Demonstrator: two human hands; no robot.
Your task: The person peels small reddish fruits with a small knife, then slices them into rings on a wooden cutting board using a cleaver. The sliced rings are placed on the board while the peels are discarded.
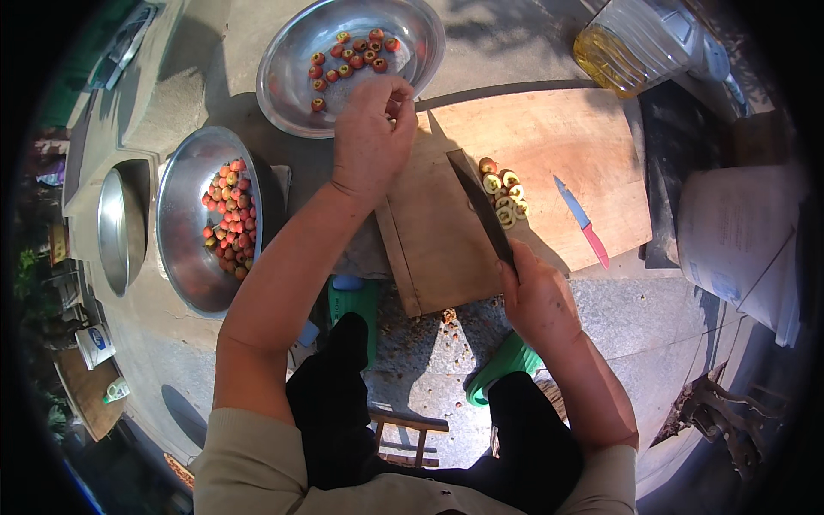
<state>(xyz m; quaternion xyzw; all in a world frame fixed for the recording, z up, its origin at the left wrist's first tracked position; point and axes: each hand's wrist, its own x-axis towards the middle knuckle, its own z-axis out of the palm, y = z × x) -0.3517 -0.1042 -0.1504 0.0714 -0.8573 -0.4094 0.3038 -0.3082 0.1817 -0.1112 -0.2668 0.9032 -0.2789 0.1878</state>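
My right hand (541,300) is wrapped around the handle of a dark-bladed kitchen knife (481,204), its blade slanting across the wooden cutting board (566,129). Just right of the blade lie small red fruits cut into pale slices (506,199). My left hand (375,129) is over the near rim of the far metal bowl (287,77), fingers curled together; whatever they may hold is hidden. Inside that bowl are several small red fruits (356,56) with cored-looking tops. A paring knife (584,223) with a red handle rests on the board's right part.
A second metal bowl (184,249) on the left holds many whole red fruits (232,219). Further left stands another metal basin (112,227). A clear jug of yellow liquid (618,56) is at the far right, a white bucket (738,232) at the right. Scraps (448,330) litter the ground below the board.
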